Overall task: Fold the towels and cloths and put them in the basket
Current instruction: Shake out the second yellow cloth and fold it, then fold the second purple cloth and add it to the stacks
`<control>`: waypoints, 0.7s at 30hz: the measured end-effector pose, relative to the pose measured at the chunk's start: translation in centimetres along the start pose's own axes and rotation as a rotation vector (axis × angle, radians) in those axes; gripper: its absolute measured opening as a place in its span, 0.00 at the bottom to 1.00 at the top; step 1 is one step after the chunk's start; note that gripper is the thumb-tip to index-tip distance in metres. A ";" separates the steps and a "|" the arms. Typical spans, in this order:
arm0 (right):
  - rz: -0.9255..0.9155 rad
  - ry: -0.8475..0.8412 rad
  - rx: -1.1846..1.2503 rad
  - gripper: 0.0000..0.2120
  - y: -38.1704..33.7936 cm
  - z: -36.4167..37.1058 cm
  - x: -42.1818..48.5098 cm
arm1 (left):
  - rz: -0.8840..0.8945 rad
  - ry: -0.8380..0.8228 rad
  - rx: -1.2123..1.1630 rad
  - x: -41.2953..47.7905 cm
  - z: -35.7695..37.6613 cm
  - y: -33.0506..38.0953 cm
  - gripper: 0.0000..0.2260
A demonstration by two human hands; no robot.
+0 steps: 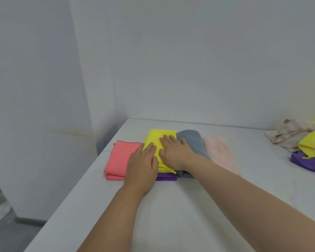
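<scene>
Wide white desk running off to the wall, and no basket anywhere in shot, so where the stack ends up can't be told from here. Far right, well apart from the action, sits the unfolded heap: a pale crumpled cloth, a loose yellow one and a purple one bunched together. Centre stage, a tidy row of folded pieces lying side by side, long axes all pointing away from the person: coral cloth, then the yellow cloth stacked on a purple cloth, then the grey towel and the pink towel. Both hands are on that yellow cloth. The left grip lies flat, fingers straight, on its near left part and over the coral cloth's edge; the right grip is flat too, palm down, fingers angled to the far left, holding nothing, just pressing. This looks like smoothing the last fold. The relation that matters: the heap lies off to the right, so the right grip is plainly nearer for the next piece.
</scene>
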State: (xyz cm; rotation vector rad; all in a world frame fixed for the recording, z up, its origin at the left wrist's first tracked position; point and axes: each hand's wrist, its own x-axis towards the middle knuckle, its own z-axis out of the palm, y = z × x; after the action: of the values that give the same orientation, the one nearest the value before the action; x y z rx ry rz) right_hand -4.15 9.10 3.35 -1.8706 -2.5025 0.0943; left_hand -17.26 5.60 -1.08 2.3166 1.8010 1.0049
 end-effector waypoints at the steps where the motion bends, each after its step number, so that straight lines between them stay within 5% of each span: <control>1: -0.002 0.013 -0.008 0.27 0.1 0.4 0.0 | -0.040 -0.063 0.073 -0.1 0.3 -0.1 0.22; 9: -0.053 0.041 0.034 0.27 0.5 0.7 -0.2 | -0.078 -0.141 0.170 -0.1 0.6 0.0 0.23; 13: -0.067 0.153 0.115 0.24 0.5 -0.1 -1.8 | -0.013 -0.030 0.186 -0.3 -0.1 0.6 0.35; 21: 0.083 0.428 0.265 0.21 5.7 -0.9 -9.4 | 0.210 0.074 0.253 -1.1 -0.6 7.1 0.22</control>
State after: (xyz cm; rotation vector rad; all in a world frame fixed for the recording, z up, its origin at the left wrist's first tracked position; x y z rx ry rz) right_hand 4.03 1.74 4.15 -1.6764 -2.0228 0.0209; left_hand -11.58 2.16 1.76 2.7008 1.8378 0.9460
